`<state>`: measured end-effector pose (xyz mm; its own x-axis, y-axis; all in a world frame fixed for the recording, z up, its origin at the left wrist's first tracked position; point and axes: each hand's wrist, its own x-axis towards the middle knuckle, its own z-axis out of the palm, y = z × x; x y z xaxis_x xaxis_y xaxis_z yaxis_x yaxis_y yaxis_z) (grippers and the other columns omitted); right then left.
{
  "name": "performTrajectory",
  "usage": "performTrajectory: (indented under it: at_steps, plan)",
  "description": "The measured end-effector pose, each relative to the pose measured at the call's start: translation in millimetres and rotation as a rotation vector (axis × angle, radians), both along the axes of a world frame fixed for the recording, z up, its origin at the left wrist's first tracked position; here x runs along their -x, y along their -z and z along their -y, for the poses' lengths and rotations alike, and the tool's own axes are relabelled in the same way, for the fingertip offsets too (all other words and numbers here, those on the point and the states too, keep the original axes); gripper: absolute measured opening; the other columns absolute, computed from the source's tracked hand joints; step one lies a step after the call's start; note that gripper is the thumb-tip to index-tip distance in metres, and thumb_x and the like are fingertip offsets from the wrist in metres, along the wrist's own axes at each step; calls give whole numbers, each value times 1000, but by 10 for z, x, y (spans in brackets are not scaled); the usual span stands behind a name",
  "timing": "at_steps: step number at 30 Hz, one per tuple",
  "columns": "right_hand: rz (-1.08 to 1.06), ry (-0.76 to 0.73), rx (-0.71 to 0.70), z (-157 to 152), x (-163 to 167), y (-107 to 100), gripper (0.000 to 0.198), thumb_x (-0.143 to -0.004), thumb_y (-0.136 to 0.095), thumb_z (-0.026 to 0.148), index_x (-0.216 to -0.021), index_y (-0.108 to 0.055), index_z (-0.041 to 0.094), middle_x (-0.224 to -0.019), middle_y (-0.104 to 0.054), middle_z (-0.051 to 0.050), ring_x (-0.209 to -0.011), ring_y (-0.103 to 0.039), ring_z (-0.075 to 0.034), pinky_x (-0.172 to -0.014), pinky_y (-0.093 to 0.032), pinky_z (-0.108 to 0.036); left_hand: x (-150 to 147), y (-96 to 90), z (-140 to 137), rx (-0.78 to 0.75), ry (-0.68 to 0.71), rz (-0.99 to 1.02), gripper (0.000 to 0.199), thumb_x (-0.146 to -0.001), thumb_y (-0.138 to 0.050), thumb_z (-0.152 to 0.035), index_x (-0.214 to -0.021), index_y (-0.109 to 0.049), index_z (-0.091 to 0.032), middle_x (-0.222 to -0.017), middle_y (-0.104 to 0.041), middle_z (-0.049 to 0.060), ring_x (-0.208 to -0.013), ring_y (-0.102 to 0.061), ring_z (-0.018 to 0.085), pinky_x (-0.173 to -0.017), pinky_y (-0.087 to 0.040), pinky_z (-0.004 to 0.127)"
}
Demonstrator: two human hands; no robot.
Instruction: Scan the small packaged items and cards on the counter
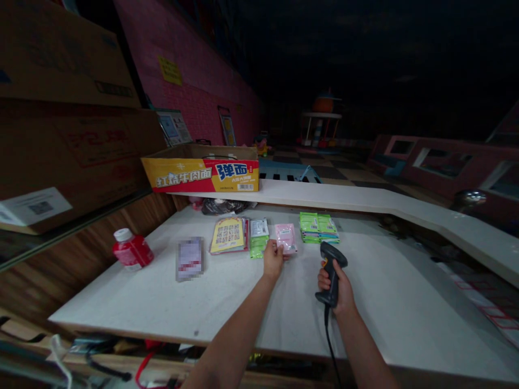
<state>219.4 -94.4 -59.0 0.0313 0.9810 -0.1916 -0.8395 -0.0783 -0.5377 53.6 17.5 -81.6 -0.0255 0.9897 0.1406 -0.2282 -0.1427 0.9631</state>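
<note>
My right hand (344, 290) is wrapped around the handle of a black barcode scanner (331, 253), held upright over the white counter (227, 297). Its cable runs down past the counter's front edge. With closed fingers, my left hand (274, 261) grips the lower left edge of a pink packet (286, 235). Just left of that lies a green and white packet (259, 246). Stacks of green packets (319, 226) sit to the right, behind the scanner.
A yellow booklet (228, 235), a blurred pale packet (190, 258) and a red drink bottle (133, 250) lie or stand leftward. At the back, a noodle carton (203, 175) rests on a raised ledge (324, 193). Large cardboard boxes (73, 151) are stacked at left.
</note>
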Motion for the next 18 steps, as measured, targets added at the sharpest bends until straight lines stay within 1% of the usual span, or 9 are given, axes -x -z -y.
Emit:
performTrajectory:
  at_steps: [3,6,10,12,15,18]
  plan:
    - [-10,0,5,-9,-20,20,34,-67,-81,40,-82,-60,18,-54,-46,7,-40,-41,-6,-34,-35,-15,26,-13,38,7,-56,60,42,-71,-68,-51,-88,-44,-21,-77,-65,1,-59,-67,18,-54,-57,33]
    - [-23,-11,15,-29,-21,29,34,-67,-81,40,-82,-60,18,-55,-47,7,-40,-41,-6,-34,-35,-15,121,1,70,18,-182,125,45,-70,-69,-54,-90,-46,-20,-80,-67,3,-61,-68,18,-56,-58,32]
    - [-48,-19,23,-37,-13,36,36,-67,-81,40,-83,-60,17,-55,-48,7,-41,-41,-5,-35,-35,-14,309,-5,11,94,-328,183,44,-74,-66,-55,-91,-48,-19,-71,-65,1,-54,-67,17,-53,-58,29]
    - [-47,-23,17,-33,-10,32,35,-67,-81,40,-83,-60,17,-55,-48,7,-41,-41,-5,-36,-35,-13,381,-44,-49,120,-353,187,43,-75,-65,-55,-89,-48,-19,-68,-64,0,-53,-67,16,-53,-58,29]
    - [-36,-18,4,-26,-8,22,36,-66,-82,40,-82,-59,17,-56,-47,7,-41,-42,-5,-36,-36,-14,431,-118,-106,164,-349,192,41,-74,-67,-54,-83,-50,-18,-65,-63,0,-53,-66,15,-56,-58,30]
    - [-33,-6,5,-22,-8,18,37,-65,-82,40,-82,-60,17,-55,-47,6,-41,-42,-6,-35,-36,-15,446,-141,-62,189,-351,226,36,-70,-73,-47,-74,-51,-18,-64,-63,1,-58,-65,14,-63,-59,31]
